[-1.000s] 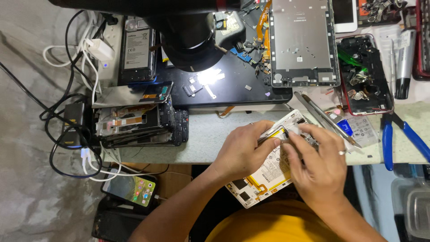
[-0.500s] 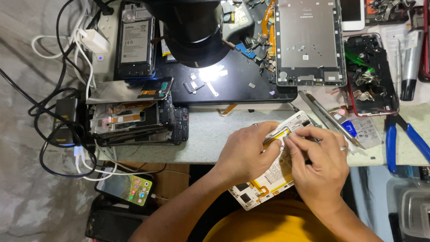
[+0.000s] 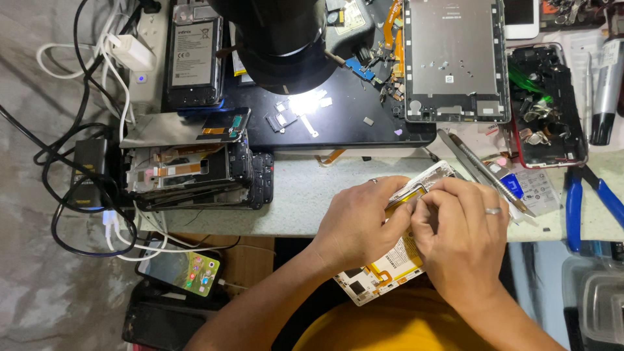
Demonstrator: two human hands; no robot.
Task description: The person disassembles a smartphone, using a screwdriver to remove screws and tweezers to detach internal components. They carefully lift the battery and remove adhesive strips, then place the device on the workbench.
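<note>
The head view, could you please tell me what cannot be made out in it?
- Middle of the white opened phone: hidden by left hand and right hand.
- What the fingertips pinch: too small.
- Blue-handled pliers: jaws cut off by the edge.
- Clear plastic box: cut off at the corner.

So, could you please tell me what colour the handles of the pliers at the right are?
Blue, on the pliers; the head view shows them.

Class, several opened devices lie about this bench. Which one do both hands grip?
The white-framed opened device with the yellow battery, tilted over the bench edge under the left hand and right hand; the others lie untouched.
</note>
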